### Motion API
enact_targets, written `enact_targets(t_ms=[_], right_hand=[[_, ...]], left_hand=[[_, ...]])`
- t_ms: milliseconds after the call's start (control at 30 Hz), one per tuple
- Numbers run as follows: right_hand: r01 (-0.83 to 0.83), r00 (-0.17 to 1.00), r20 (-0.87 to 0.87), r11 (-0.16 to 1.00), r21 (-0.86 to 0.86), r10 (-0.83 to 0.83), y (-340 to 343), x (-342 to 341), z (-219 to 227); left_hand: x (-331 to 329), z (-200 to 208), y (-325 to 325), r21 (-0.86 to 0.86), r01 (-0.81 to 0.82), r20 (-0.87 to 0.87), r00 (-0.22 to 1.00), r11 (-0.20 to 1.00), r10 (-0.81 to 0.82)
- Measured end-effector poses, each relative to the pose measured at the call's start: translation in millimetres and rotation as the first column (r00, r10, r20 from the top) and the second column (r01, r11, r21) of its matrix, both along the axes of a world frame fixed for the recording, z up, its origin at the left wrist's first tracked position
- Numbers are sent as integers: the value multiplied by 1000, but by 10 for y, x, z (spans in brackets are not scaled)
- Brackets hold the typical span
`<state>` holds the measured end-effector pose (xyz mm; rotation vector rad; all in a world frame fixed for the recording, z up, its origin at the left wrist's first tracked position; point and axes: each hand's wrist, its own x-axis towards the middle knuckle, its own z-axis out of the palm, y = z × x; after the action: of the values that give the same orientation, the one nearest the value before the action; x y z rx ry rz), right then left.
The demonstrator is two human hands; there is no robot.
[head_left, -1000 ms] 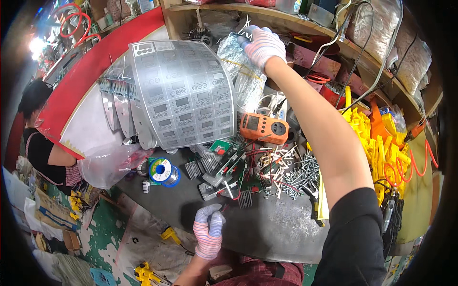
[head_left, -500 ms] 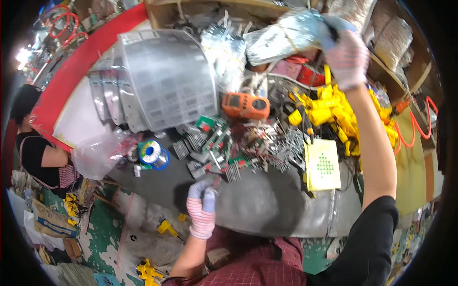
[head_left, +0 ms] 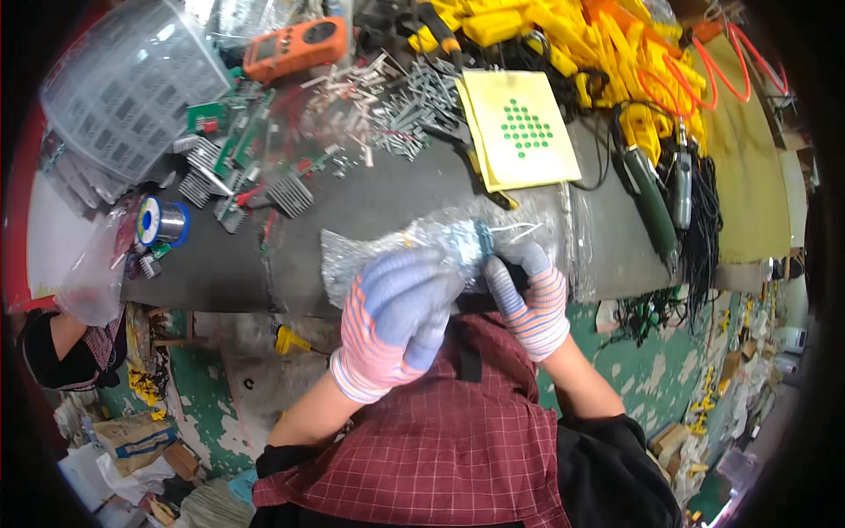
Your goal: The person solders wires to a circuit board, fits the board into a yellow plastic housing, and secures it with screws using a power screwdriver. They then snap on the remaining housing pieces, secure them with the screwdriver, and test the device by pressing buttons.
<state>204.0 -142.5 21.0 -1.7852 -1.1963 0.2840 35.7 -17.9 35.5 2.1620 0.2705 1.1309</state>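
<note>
A crinkled clear plastic bag point(head_left: 348, 260) with bluish contents lies at the table's near edge, in front of my body. My left hand point(head_left: 394, 317), in a striped glove with grey-blue fingers, curls over its near side. On the other side, my right hand point(head_left: 534, 308), gloved alike, pinches the bag's right end between thumb and fingers. Thin white strands point(head_left: 518, 231) stick out beside the right fingertips. What exactly is inside the bag cannot be made out, and the left fingertips are partly hidden.
Beyond my hands lie metal pins point(head_left: 414, 110), circuit boards with heatsinks point(head_left: 207, 167), an orange meter point(head_left: 295, 48) and yellow cards point(head_left: 519, 132). A solder spool point(head_left: 163, 222) stands left. Yellow casings point(head_left: 563, 35) and electric screwdrivers point(head_left: 647, 198) are right. Another person point(head_left: 66, 352) is at far left.
My right hand has come back from the far shelf side with the plastic bag, now at the near edge. My left hand has joined it on the bag. The view has shifted.
</note>
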Motion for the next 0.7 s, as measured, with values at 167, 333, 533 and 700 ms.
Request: enact_targets(t_ms=[167,333,533,700], right_hand=[[-46,987,155,999,-19,48,-108,483,173],[-208,830,463,943,-260,311,-9,657,51],[-197,685,642,936,-290,343,-84,816,-48],[-127,571,710,898,-421,413,163,1410,369]], left_hand=[[549,-34,-46,112,128,-165,980,985,-108],[702,-101,-57,225,67,-510,858,972,59],[437,-149,71,283,139,-613,788,949,68],[290,-157,153,302,159,-591,805,940,54]])
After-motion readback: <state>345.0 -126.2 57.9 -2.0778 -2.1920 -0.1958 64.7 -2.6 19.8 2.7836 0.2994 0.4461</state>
